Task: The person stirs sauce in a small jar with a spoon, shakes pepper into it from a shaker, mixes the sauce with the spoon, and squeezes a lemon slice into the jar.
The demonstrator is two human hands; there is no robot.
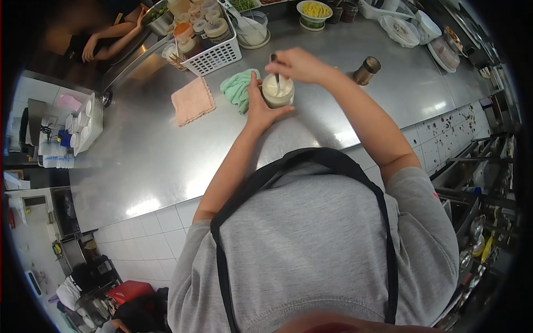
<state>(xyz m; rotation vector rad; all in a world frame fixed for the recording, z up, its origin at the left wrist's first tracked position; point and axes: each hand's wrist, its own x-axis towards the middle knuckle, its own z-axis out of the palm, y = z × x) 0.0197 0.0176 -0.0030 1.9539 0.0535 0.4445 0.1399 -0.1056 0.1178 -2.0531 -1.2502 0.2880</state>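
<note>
A clear jar (280, 101) of creamy white contents stands on the steel counter (150, 150). My left hand (260, 111) is curved around its near left side, thumb and fingers against the wall. In my right hand (300, 65), closed above the jar, is the dark handle of a spoon (277, 80); its lower end dips into the white contents, so its tip is hidden. Just left of my left hand lies a crumpled green cloth (235, 91). A peach cloth (193, 102) is spread flat farther left.
A white basket (219, 60) of sauce bottles stands behind the cloths. To the right is a brown shaker (367, 71). A bowl of yellow food (314, 10) and a container with white contents (252, 30) sit at the back. Another person's arm (114, 41) shows at upper left.
</note>
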